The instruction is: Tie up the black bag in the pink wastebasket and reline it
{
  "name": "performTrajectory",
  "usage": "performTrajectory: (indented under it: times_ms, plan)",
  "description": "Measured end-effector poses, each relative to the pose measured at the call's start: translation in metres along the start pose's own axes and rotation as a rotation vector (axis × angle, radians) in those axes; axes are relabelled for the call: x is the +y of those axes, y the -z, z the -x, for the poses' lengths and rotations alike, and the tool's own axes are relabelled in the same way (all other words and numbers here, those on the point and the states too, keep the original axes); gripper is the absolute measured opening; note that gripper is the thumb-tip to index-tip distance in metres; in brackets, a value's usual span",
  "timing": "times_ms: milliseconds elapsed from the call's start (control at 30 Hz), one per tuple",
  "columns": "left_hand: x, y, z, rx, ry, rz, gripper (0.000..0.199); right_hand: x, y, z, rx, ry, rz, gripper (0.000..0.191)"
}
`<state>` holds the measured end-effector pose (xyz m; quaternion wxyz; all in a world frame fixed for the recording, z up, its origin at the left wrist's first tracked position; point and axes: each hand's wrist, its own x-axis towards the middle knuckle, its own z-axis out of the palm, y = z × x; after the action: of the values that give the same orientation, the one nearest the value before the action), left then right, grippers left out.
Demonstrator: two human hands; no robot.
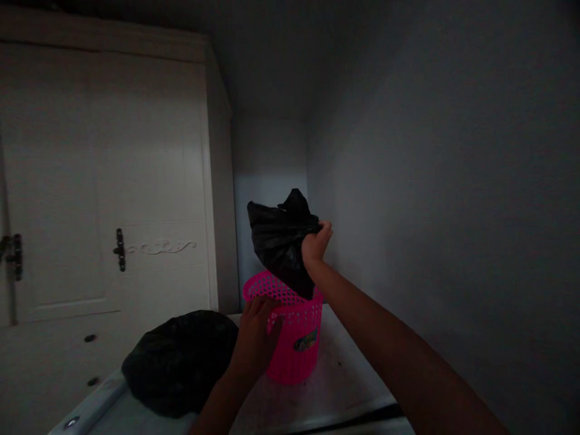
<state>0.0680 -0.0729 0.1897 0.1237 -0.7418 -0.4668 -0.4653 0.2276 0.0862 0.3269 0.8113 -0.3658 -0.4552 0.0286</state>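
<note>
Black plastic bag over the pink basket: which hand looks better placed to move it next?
Probably the right hand: it grips the black plastic bag, while the left hand is lower, at the rim of the pink basket.

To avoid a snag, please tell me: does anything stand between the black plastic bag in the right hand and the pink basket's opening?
Nothing visible: the right hand holds the black plastic bag over the open pink basket. The left hand is close, at the left of the basket's rim.
</note>
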Motion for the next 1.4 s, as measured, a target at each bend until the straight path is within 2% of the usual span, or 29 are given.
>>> performTrajectory:
  times_ms: [133, 233, 300, 467, 600, 700, 800, 867, 1067, 1133, 1200, 1300, 1400]
  plan:
    - [-0.002, 0.002, -0.002, -0.026, 0.069, -0.031, 0.022, 0.024, 0.002, 0.025, -0.264, -0.064, 0.017, 0.035]
    - [0.003, 0.005, -0.009, -0.014, 0.141, -0.048, 0.021, 0.028, 0.016, 0.030, -0.423, -0.014, 0.026, 0.026]
    - [0.009, 0.008, -0.018, 0.026, 0.143, -0.033, 0.021, 0.026, 0.028, 0.028, -0.524, 0.057, 0.048, 0.021]
    - [0.020, 0.012, -0.051, 0.113, -0.031, 0.107, 0.030, 0.016, 0.060, 0.018, -0.726, 0.217, 0.063, 0.022]
    - [0.028, 0.006, -0.076, 0.119, -0.138, 0.069, 0.039, 0.014, 0.081, 0.014, -0.832, 0.329, 0.075, 0.027]
    - [0.036, 0.001, -0.089, 0.019, -0.131, -0.020, 0.050, 0.014, 0.093, 0.012, -0.886, 0.377, 0.076, 0.026]
    - [0.042, 0.003, -0.100, -0.110, -0.029, -0.143, 0.040, 0.016, 0.104, 0.009, -0.915, 0.415, 0.092, 0.020]
    - [0.039, 0.009, -0.105, -0.150, 0.039, -0.193, 0.036, 0.019, 0.112, 0.005, -0.941, 0.438, 0.124, 0.014]
    - [-0.002, 0.026, -0.111, -0.133, 0.144, -0.278, 0.043, 0.031, 0.128, 0.000, -0.968, 0.455, 0.273, 0.010]
    - [-0.010, 0.027, -0.110, -0.115, 0.133, -0.323, 0.038, 0.031, 0.126, 0.006, -0.952, 0.440, 0.309, 0.009]
    - [-0.008, 0.025, -0.108, -0.111, 0.078, -0.303, 0.036, 0.029, 0.122, 0.015, -0.930, 0.423, 0.328, 0.007]
    - [0.004, 0.023, -0.104, -0.175, -0.006, -0.169, 0.050, 0.024, 0.117, 0.025, -0.928, 0.442, 0.311, 0.006]
    - [0.007, 0.024, -0.101, -0.213, 0.022, -0.155, 0.031, 0.023, 0.119, 0.026, -0.952, 0.492, 0.339, 0.007]
